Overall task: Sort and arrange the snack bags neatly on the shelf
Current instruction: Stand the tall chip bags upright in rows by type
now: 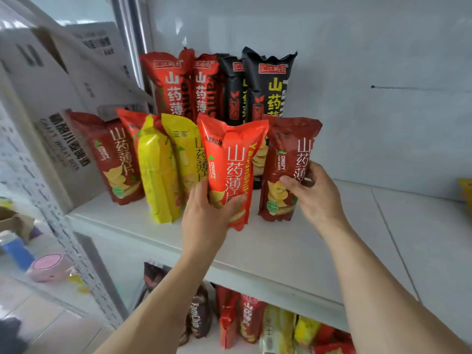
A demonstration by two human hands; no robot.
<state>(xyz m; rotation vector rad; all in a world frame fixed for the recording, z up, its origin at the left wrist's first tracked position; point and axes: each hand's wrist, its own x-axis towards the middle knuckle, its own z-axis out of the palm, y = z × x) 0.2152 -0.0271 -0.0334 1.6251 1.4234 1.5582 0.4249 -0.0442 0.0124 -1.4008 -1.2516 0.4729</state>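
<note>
Your left hand (204, 213) grips the lower part of the bright orange-red yam chip bag (231, 169), thumb wrapped across its front and fingers behind it. Most of the bag rises upright above your fist, and its bottom edge hangs just past the grip, over the front of the white shelf (281, 251); whether that edge touches the board you cannot tell.

Your right hand (314, 195) holds the dark red yam chip bag (291, 169) from its right side, thumb pressed on the front at mid-height and fingers curled round the edge. That bag stands upright on the shelf, just beside the orange-red one and touching it along the upper side.

To the left of your left hand, two yellow bags (163, 169) stand close together, with another orange-red bag (130, 123) peeking up behind them and another dark red bag (115, 157) further left. In the back row stand two tall red bags (176, 85) and two black bags (265, 88). A cardboard beer carton (58, 98) leans at the shelf's left end. More snack bags (250, 318) fill the shelf below.
</note>
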